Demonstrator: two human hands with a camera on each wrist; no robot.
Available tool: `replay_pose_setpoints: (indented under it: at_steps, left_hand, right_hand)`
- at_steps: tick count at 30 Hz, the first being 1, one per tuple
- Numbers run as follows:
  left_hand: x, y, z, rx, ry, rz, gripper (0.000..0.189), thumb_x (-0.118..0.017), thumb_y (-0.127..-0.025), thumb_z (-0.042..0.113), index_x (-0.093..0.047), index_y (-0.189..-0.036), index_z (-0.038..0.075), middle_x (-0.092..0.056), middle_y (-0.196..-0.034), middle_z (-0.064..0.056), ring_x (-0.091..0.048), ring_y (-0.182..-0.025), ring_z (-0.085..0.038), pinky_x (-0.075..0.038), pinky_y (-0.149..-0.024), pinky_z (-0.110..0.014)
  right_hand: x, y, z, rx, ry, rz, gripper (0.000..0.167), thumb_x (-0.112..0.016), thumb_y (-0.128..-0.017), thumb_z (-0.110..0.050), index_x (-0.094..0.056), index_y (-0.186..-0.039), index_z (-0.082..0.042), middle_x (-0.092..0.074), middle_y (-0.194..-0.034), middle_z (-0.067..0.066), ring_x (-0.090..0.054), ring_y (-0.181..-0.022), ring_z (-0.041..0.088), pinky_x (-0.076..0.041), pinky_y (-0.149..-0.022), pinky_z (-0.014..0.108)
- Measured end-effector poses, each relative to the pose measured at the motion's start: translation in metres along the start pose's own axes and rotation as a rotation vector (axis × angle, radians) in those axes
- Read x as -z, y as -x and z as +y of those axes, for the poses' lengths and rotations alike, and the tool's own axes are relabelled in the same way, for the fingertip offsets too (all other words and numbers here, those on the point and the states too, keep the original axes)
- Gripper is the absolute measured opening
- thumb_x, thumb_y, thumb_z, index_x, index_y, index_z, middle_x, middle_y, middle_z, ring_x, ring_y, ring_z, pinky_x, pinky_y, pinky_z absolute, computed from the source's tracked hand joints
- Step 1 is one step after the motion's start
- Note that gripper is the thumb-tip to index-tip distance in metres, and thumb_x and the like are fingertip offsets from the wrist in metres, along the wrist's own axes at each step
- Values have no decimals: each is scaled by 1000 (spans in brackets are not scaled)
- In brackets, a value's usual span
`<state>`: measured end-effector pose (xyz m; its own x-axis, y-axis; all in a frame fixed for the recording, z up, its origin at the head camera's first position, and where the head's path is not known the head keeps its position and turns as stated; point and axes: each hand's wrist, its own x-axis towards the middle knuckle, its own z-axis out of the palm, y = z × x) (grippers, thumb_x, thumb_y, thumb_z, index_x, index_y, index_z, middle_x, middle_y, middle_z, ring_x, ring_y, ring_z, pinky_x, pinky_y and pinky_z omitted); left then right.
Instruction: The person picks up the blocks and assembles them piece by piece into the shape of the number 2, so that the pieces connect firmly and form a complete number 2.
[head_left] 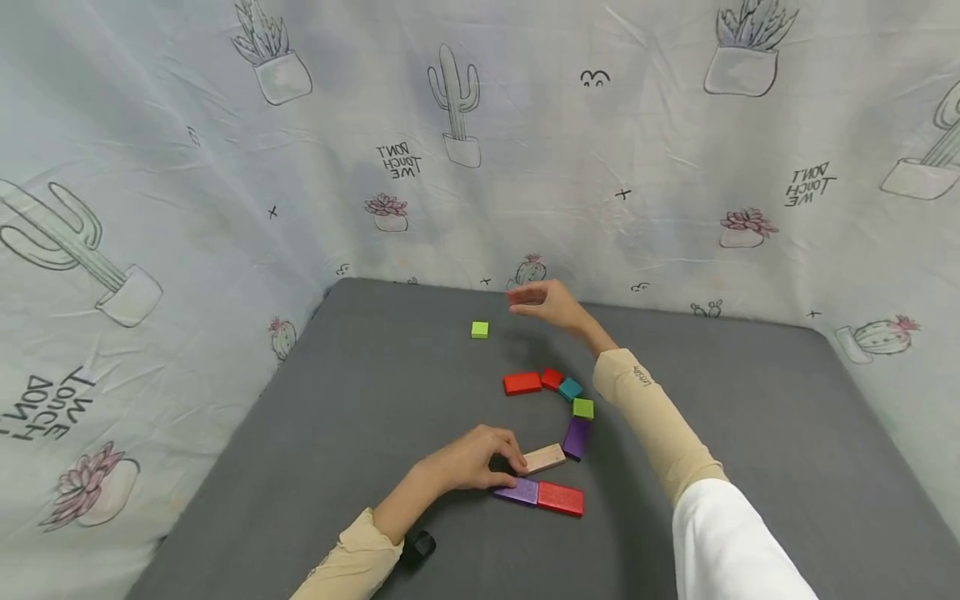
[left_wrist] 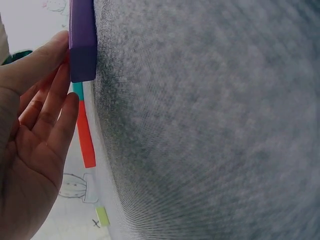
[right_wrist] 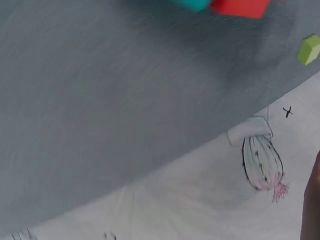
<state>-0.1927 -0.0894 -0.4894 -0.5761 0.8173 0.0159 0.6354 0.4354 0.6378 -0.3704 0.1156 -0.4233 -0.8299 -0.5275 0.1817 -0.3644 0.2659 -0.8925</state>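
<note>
My left hand (head_left: 472, 458) is at the near part of a curved row of blocks. Its thumb and fingertips pinch the left end of a plain wooden block (head_left: 547, 458). In the head view the thumb also overlaps the edge of a purple block (head_left: 516, 493), which lies end to end with a red block (head_left: 561, 498). The left wrist view shows the purple block (left_wrist: 83, 62) beside the thumb; the wooden one is hidden there. Raised above the far part of the table, my right hand (head_left: 551, 304) has loosely bent fingers, thumb apart, and holds nothing.
Farther along the curve lie another purple block (head_left: 576, 437), a green block (head_left: 582, 408), a teal block (head_left: 570, 389) and two red blocks (head_left: 522, 383). A lone green block (head_left: 480, 330) sits farther back on the grey table (head_left: 360, 375). Patterned cloth (head_left: 525, 192) hangs behind.
</note>
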Motion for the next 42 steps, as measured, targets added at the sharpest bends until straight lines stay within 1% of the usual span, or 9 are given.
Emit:
replay_pose_setpoints:
  at_steps: [5, 8, 10, 14, 18, 28, 36, 39, 42]
  left_hand:
    - [0, -1, 1, -19, -16, 13, 17, -78, -81, 14, -77, -98, 12, -65, -97, 10, -57, -94, 2, -44, -88, -15]
    - [0, -2, 2, -31, -19, 20, 17, -78, -81, 14, -77, -98, 12, -65, -97, 9, -57, -94, 3, -44, -87, -13]
    - [0, -2, 2, -33, -14, 21, 17, -78, -81, 13, -77, -98, 12, -65, -97, 9, -58, -94, 3, -44, -87, -13]
    - [0, -3, 4, -49, -7, 30, 17, -78, -81, 12, -77, -97, 11, -66, -96, 8, -58, -93, 3, -43, -86, -12]
    - [-2, -4, 4, -76, -6, 36, 17, -78, -81, 12, -77, -97, 10, -66, -96, 6, -58, -92, 4, -44, -85, -11]
    - [-1, 0, 0, -83, -13, 42, 17, -77, -81, 13, -76, -98, 11, -66, -96, 8, -58, -92, 6, -43, -84, -9]
    - [2, 0, 0, -72, -11, 48, 17, -77, -81, 13, -76, -98, 11, -66, -96, 7, -58, -92, 5, -43, -83, -9]
    - [0, -1, -1, -80, -18, 50, 16, -77, -81, 14, -76, -98, 11, -66, -97, 8, -58, -93, 5, -43, -84, -9]
    - [-1, -3, 0, -86, -13, 51, 16, -78, -81, 14, -76, -97, 11, -66, -98, 7, -58, -94, 4, -42, -84, -8]
  right_hand:
    - [-15, -13, 14, -42, -242, 61, 43, -68, -85, 3, -58, -126, 8, -57, -126, 27, -60, -113, 30, -50, -91, 35]
    - [-24, -17, 26, -85, -370, 100, 46, -66, -84, 9, -54, -128, 11, -51, -131, 31, -52, -121, 37, -48, -93, 34]
    - [-29, -19, 32, -109, -426, 111, 48, -65, -83, 12, -52, -129, 12, -46, -133, 33, -46, -125, 42, -47, -95, 34]
    - [-37, -22, 42, -144, -444, 122, 51, -67, -81, 13, -50, -129, 14, -44, -134, 34, -43, -127, 43, -45, -98, 36]
    - [-41, -22, 49, -192, -336, 116, 51, -70, -80, 10, -53, -128, 11, -51, -132, 29, -48, -125, 38, -43, -99, 38]
    - [-54, -35, 47, -261, 28, -22, 52, -79, -75, 1, -61, -123, 6, -62, -123, 20, -58, -115, 30, -46, -96, 37]
    - [-60, -50, 42, -251, 271, -49, 51, -84, -71, -7, -66, -118, 1, -66, -117, 14, -62, -108, 26, -49, -91, 33]
    - [-62, -54, 39, -263, 351, -65, 48, -84, -73, -10, -67, -116, 1, -67, -115, 15, -62, -107, 25, -41, -101, 36]
    - [-64, -57, 37, -260, 456, -92, 42, -82, -76, -13, -68, -114, 0, -68, -111, 13, -61, -105, 25, -39, -102, 40]
